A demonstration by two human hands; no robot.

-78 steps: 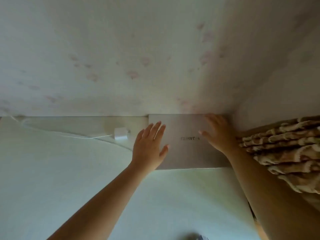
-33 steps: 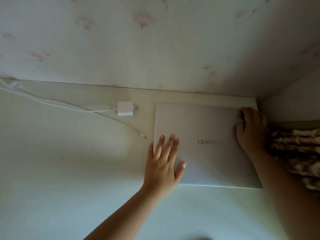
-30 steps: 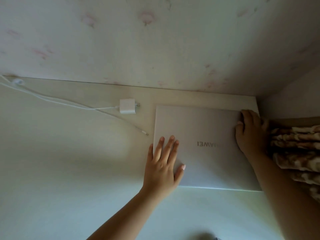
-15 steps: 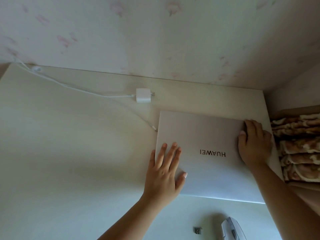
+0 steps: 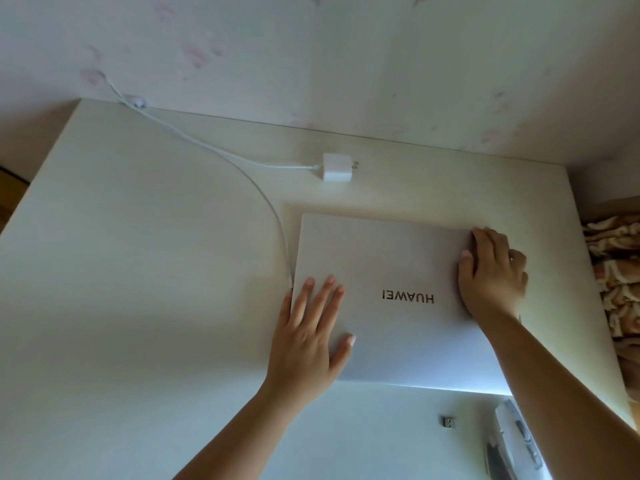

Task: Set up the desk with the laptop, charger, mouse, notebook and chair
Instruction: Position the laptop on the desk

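Note:
A closed silver laptop (image 5: 408, 258) lies flat on the pale desk (image 5: 138, 271), towards its right side, logo upside down to me. My left hand (image 5: 308, 337) presses flat on the lid's near left part, fingers straight. My right hand (image 5: 491, 275) holds the lid's far right corner, thumb on top and fingers bent over the edge. A white charger brick (image 5: 336, 167) sits behind the laptop. Its white cable (image 5: 221, 152) loops from the wall to the laptop's left edge. A light-coloured mouse (image 5: 512, 445) shows at the bottom right, partly behind my right forearm.
A small dark USB plug (image 5: 447, 421) lies on the desk near the mouse. A patterned brown blanket (image 5: 620, 271) lies just past the desk's right edge. The papered wall (image 5: 346, 64) runs along the back.
The laptop has slid away from the wall towards me with both hands on it. The charger cable's end now lies against the laptop's left edge. The mouse and small plug have come into view.

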